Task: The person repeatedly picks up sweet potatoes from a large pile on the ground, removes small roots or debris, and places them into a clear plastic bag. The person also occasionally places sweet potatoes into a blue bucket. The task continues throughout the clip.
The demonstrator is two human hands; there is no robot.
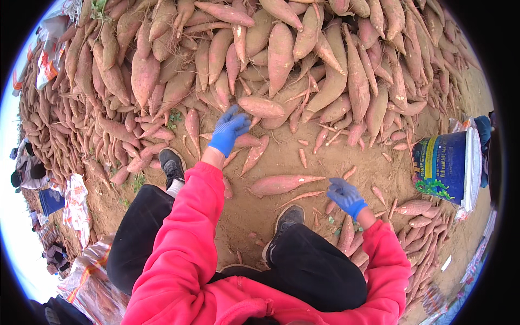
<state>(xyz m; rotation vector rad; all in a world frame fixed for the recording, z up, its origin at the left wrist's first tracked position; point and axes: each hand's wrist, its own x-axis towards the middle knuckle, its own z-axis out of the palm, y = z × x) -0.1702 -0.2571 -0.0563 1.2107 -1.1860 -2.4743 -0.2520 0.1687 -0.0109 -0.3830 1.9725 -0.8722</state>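
Note:
My left hand [230,129], in a blue knitted glove, reaches to the foot of a large heap of sweet potatoes [280,59]. Its fingers are apart beside the left end of a pink sweet potato [261,107]; whether they touch it, I cannot tell. Below that wrist lies another sweet potato [256,154] on the soil. Between my hands rests a long sweet potato [284,185] with a tapering tip. My right hand [346,196], gloved the same way, hovers with loosely spread fingers and nothing visible in them, near thin roots [349,172] on the ground.
A blue plastic bucket [440,166] with a white rim is at the right. Below it lies a smaller pile of sweet potatoes [422,239]. Clear plastic sacks [95,280] lie at lower left, and other people [32,170] sit along the heap's far left. My shoes [289,217] are on the soil.

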